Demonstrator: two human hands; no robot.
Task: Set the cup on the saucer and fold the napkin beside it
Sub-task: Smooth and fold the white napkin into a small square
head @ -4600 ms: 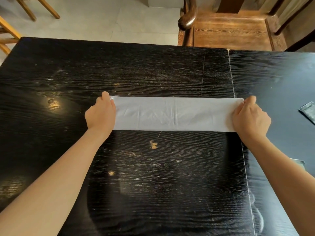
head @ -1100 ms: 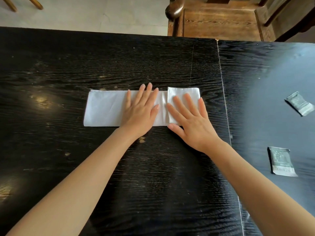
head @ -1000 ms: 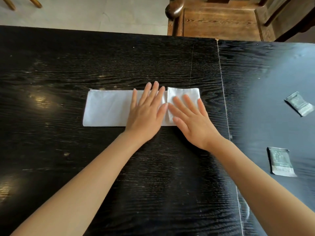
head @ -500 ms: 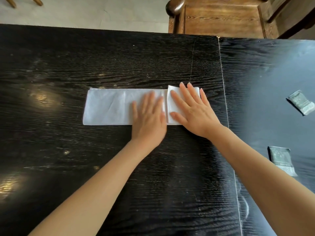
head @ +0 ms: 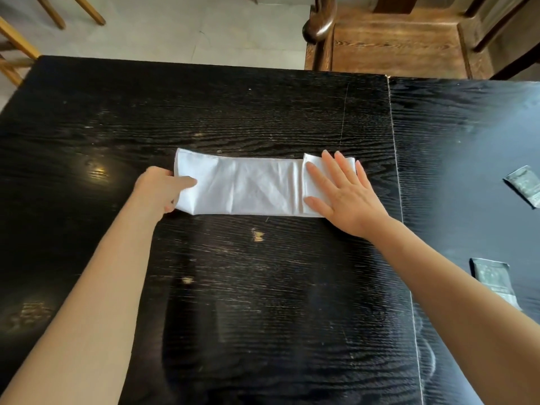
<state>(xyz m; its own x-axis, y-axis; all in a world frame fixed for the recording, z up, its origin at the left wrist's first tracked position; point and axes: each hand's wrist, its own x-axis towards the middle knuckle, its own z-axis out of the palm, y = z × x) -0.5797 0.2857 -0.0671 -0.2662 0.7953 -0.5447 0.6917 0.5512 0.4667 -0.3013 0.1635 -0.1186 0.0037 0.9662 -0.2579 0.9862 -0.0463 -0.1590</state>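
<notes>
A white napkin (head: pixel 251 187) lies as a long folded strip in the middle of the black desk (head: pixel 233 287), running parallel to the far edge. Its right end is already turned back over itself, so there is a short double flap there. The right hand (head: pixel 344 191) lies flat on this flap with the fingers stretched and spread; its grip is open and it only presses down. The left hand (head: pixel 162 188) has the left end of the napkin pinched, the thumb on top of the cloth and the other fingers hidden under it, and this end stands a little lifted off the desk. Near the right edge of the desk are two small grey packets (head: pixel 524 185), well apart from the napkin; one (head: pixel 493 280) is closer to the near side and partly covered by the right forearm. There is some print on them, but it is too small and blurred to read. Beyond the far edge stands a brown wooden chair (head: pixel 394 42), cut off by the top of the view, and at the far left corner some light wooden legs (head: pixel 17 45) are visible. I see no cup and no saucer anywhere in the view.
</notes>
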